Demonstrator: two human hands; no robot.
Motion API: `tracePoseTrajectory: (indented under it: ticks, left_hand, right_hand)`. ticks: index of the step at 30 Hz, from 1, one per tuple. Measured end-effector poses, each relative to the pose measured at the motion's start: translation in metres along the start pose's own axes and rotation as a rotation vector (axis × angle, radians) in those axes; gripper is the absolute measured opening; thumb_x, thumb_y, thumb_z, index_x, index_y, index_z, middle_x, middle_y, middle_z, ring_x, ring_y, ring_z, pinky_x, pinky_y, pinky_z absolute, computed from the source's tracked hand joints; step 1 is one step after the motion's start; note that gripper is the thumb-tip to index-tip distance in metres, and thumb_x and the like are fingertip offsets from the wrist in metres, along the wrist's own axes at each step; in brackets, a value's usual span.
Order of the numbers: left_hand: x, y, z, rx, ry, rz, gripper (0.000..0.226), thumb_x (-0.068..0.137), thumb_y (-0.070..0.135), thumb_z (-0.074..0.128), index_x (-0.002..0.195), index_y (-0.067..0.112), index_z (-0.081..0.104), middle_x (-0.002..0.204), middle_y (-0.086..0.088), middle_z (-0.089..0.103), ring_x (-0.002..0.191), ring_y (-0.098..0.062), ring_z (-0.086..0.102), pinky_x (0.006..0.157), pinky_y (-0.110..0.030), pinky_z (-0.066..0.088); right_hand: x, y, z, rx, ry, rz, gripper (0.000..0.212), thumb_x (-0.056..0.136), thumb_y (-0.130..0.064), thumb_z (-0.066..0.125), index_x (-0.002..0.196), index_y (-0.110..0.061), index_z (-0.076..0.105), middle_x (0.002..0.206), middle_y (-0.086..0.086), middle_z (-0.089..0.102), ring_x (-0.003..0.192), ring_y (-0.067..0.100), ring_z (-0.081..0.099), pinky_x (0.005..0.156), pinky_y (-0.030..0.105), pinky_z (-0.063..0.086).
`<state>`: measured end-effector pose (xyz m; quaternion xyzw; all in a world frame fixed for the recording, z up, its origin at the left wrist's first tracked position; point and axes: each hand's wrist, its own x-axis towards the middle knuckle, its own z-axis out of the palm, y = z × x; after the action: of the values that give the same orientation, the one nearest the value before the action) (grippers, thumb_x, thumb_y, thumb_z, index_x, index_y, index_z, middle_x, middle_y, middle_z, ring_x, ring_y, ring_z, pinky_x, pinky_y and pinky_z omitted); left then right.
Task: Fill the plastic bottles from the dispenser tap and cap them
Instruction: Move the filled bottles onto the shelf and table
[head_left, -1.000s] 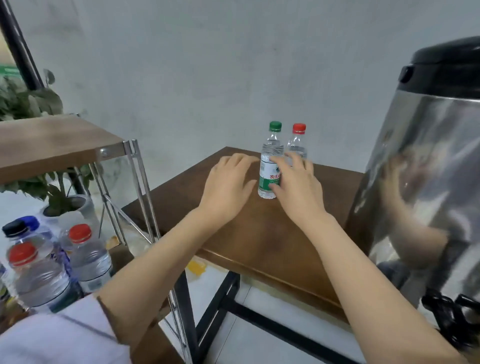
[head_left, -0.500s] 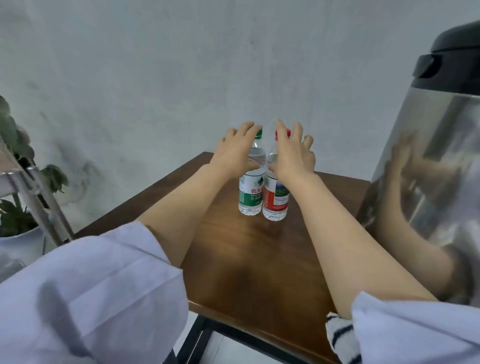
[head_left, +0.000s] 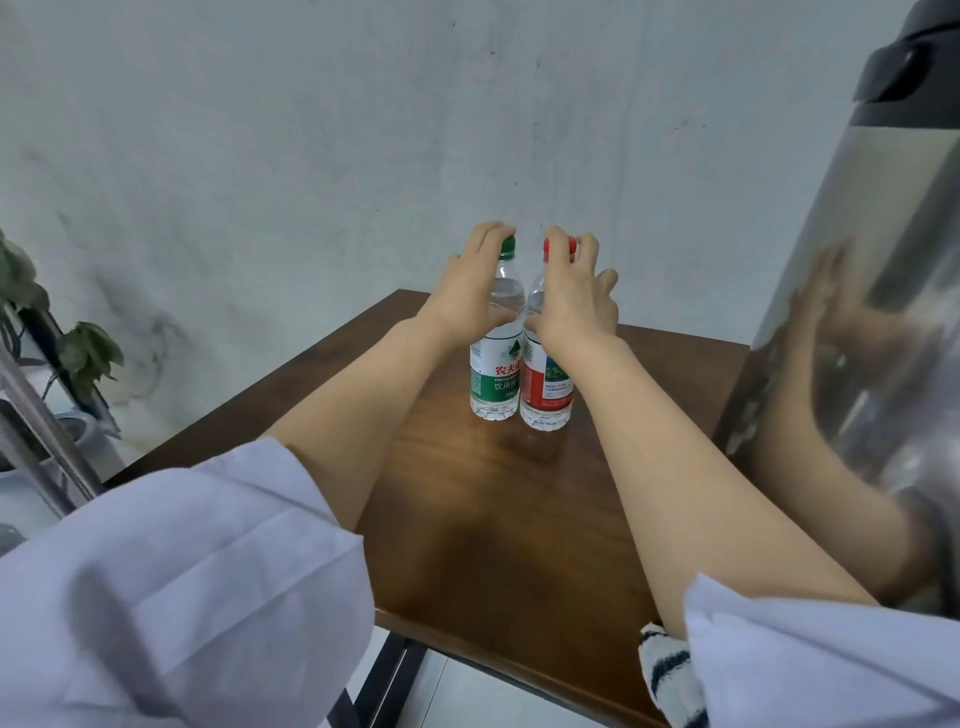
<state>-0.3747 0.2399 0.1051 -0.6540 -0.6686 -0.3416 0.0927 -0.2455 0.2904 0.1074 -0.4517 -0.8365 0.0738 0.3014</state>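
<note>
2 capped bottles stand upright and touching at the far end of the surface. The left hand curls round the green-cap bottle at neck and cap; the right hand curls round the cap of the red-cap bottle. Risk: twisting or lifting 1 may tip the other. The dispenser crowds the right forearm. Far edge is near behind; bare wood in front gives room.

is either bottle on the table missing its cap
No, the green-label bottle has a green cap and the red-label bottle a red cap.
</note>
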Motion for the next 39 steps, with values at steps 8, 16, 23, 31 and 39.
tracePoseTrajectory:
  ticks: [8, 16, 23, 31, 39]
  left_hand:
    - [-0.005, -0.003, 0.011, -0.18, 0.083, 0.057, 0.074, 0.082, -0.004, 0.071, 0.144, -0.004, 0.031, 0.147, -0.021, 0.031, 0.131, -0.028, 0.042, 0.107, -0.026, 0.038]
    - [-0.009, -0.004, 0.01, -0.247, 0.1, 0.053, 0.074, 0.081, 0.0, 0.075, 0.143, 0.004, 0.035, 0.146, -0.012, 0.035, 0.13, -0.019, 0.044, 0.106, -0.031, 0.041]
    - [-0.022, 0.002, 0.012, -0.174, 0.133, 0.081, 0.087, 0.072, 0.002, 0.083, 0.144, 0.008, 0.035, 0.149, -0.007, 0.035, 0.126, -0.01, 0.043, 0.098, -0.024, 0.043]
    - [-0.051, 0.023, 0.021, -0.105, 0.284, -0.008, 0.081, 0.078, -0.001, 0.073, 0.147, 0.018, 0.034, 0.154, 0.002, 0.033, 0.127, -0.023, 0.048, 0.094, -0.044, 0.051]
    - [-0.095, 0.048, 0.004, -0.037, 0.331, -0.102, 0.083, 0.08, -0.006, 0.068, 0.149, 0.023, 0.033, 0.157, 0.009, 0.029, 0.127, -0.024, 0.047, 0.09, -0.04, 0.051]
  right_hand:
    - [-0.007, 0.005, 0.002, 0.242, -0.045, -0.026, 0.087, 0.087, 0.006, 0.062, 0.149, -0.032, 0.015, 0.14, 0.015, 0.033, 0.115, 0.041, 0.049, 0.093, 0.05, 0.049]
    - [-0.015, 0.009, 0.002, 0.292, 0.004, -0.085, 0.087, 0.086, -0.001, 0.07, 0.149, -0.031, 0.017, 0.135, 0.016, 0.039, 0.115, 0.039, 0.051, 0.091, 0.045, 0.047]
    - [-0.024, 0.011, 0.002, 0.294, 0.04, -0.108, 0.091, 0.084, 0.002, 0.071, 0.149, -0.031, 0.016, 0.136, 0.015, 0.038, 0.111, 0.038, 0.053, 0.088, 0.044, 0.051]
    - [-0.05, 0.008, 0.005, 0.329, 0.14, -0.161, 0.087, 0.085, 0.006, 0.065, 0.152, -0.027, 0.019, 0.14, 0.014, 0.039, 0.118, 0.03, 0.051, 0.088, 0.035, 0.05]
    - [-0.088, 0.001, -0.001, 0.262, 0.139, -0.194, 0.084, 0.087, 0.0, 0.067, 0.152, -0.029, 0.021, 0.145, 0.011, 0.037, 0.123, 0.028, 0.049, 0.085, 0.033, 0.049]
